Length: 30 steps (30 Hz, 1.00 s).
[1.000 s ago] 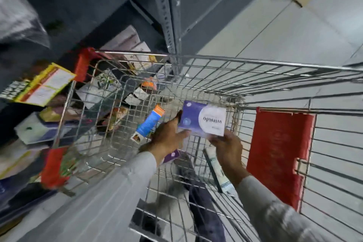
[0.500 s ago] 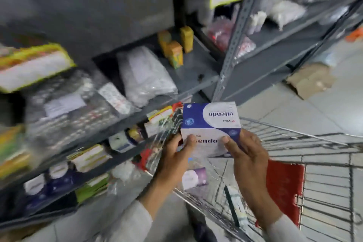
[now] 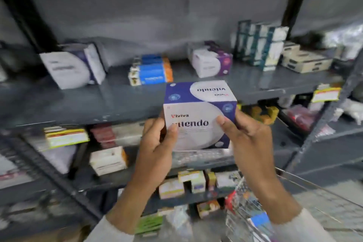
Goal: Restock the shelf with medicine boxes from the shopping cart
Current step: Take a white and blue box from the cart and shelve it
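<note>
Here both hands, left hand (image 3: pixel 157 143) and right hand (image 3: pixel 249 139), grasp the medicine box (image 3: pixel 198 116) by its sides, label up, level with the shelf's (image 3: pixel 98 102) front edge, likely for sliding it in squarely.

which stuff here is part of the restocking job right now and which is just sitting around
In the job:
- purple and white box, held by left hand and right hand
- grey shelf
- shopping cart

Just there:
- blue and orange boxes
- yellow price tag

Purple-white box (image 3: pixel 198 116) reads "Viviva" and "vitendo".
</note>
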Motion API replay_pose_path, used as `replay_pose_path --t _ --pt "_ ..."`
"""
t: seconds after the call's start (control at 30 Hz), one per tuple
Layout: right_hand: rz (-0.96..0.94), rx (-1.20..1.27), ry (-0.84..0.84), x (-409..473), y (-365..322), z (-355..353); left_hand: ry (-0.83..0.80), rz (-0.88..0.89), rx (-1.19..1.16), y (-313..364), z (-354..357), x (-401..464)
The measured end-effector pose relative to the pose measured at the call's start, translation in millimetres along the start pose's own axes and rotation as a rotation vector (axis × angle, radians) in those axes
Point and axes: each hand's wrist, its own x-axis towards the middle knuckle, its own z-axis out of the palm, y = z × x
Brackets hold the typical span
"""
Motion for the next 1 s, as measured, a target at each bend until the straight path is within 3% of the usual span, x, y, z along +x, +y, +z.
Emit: replay_pose_path --t 0.3,0.47,0.73,0.93,1.0 --pt "-0.150 0.047 -0.305 34 -68 196 0.326 0.007 0.205 11 -201 24" --pt "-0.014 0.055 -0.432 65 -72 308 0.435 -0.064 0.239 -15 -276 56" --pt "0.163 0.019 -0.428 98 -65 370 0.451 -0.166 0.147 -41 -294 106" --pt "0.147 0.055 -0.447 103 -43 374 0.436 -0.169 0.199 -56 -292 112" --pt "0.111 0.039 -0.443 102 -41 365 0.516 -0.176 0.149 -57 -288 108"
